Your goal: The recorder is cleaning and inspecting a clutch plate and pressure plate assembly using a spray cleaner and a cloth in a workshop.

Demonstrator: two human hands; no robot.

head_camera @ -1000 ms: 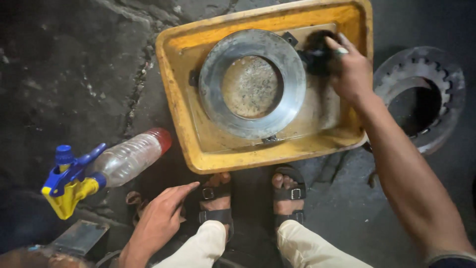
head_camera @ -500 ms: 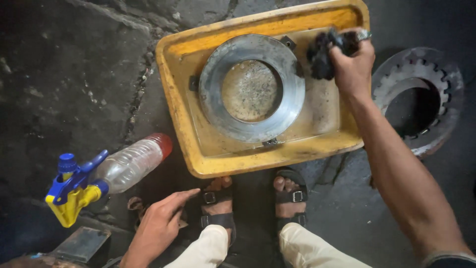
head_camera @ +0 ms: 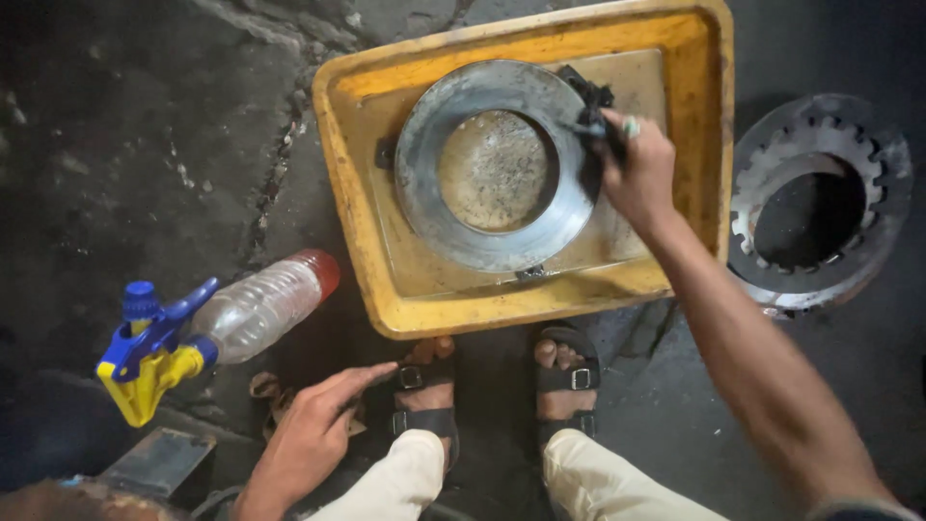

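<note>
A yellow tray point(head_camera: 355, 183) lies on the dark floor with a flat metal ring point(head_camera: 434, 207) in it. My right hand point(head_camera: 637, 178) grips a dark rag point(head_camera: 586, 101) and presses it on the ring's right edge. My left hand point(head_camera: 313, 434) hovers low near my left sandal, fingers apart, holding nothing. It is nearest a clear plastic spray bottle point(head_camera: 256, 309) with a blue and yellow trigger head, lying on its side to the left.
A toothed metal ring point(head_camera: 820, 280) lies on the floor right of the tray. My sandalled feet point(head_camera: 569, 371) are just in front of the tray. A dark metal block point(head_camera: 154, 463) sits at the bottom left.
My right hand has brought the rag from the tray's far right corner down onto the ring's right edge. My left hand has barely moved.
</note>
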